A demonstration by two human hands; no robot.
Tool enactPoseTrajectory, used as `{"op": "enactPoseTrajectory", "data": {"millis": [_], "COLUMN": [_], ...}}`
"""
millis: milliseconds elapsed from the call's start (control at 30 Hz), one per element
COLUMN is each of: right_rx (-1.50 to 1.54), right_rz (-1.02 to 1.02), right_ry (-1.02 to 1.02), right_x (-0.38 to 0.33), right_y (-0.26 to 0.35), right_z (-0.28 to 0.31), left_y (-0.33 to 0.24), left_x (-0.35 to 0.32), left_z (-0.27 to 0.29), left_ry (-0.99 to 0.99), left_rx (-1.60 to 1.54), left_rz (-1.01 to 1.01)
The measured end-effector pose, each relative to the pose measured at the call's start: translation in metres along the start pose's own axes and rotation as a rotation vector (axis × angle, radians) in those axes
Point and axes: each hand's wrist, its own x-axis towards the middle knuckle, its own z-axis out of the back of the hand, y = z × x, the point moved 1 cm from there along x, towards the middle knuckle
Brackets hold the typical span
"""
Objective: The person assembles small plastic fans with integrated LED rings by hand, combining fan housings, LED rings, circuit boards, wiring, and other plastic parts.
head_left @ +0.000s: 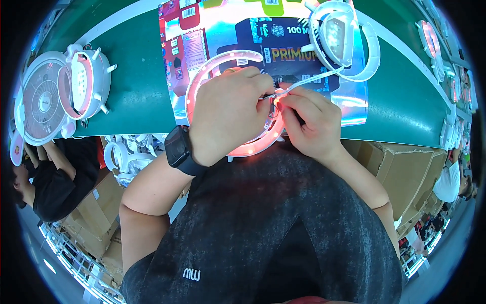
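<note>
A white C-shaped light ring [248, 150], glowing red, lies in front of me under my hands. My left hand [230, 101], with a black watch on its wrist, is closed in a pinch on thin wires above the ring. Close against it, my right hand [314, 119] pinches the end of a white cable [316, 77], where the wires meet in a small red-lit spot. The fingers partly hide this joint. The cable runs up to a white round lamp part [338, 38] with a clear, LED-dotted panel, which has another white ring beside it.
Printed shiny packaging sheet [349, 109] lies under the work on the green table [134, 86]. At left stand a round fan-like unit [45, 99] and a white ring housing [96, 83]. More lamp parts [433, 48] line the right. Cardboard boxes [400, 172] and a person [66, 177] are below the table edge.
</note>
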Motion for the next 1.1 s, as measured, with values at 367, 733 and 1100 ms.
{"op": "enactPoseTrajectory", "data": {"millis": [367, 733, 1100], "right_rx": [-0.060, -0.206, -0.197], "right_rz": [0.075, 0.151, 0.137], "right_ry": [0.033, 0.240, 0.250], "right_x": [-0.005, -0.002, 0.003], "right_y": [-0.003, 0.005, 0.004], "right_z": [0.004, 0.012, 0.023], "left_y": [0.005, -0.002, -0.007], "left_x": [-0.002, -0.002, 0.007], "left_z": [-0.008, -0.007, -0.008], "left_ry": [-0.027, 0.012, -0.014], "left_rx": [-0.110, -0.066, 0.003], "left_rz": [0.024, 0.016, -0.100]}}
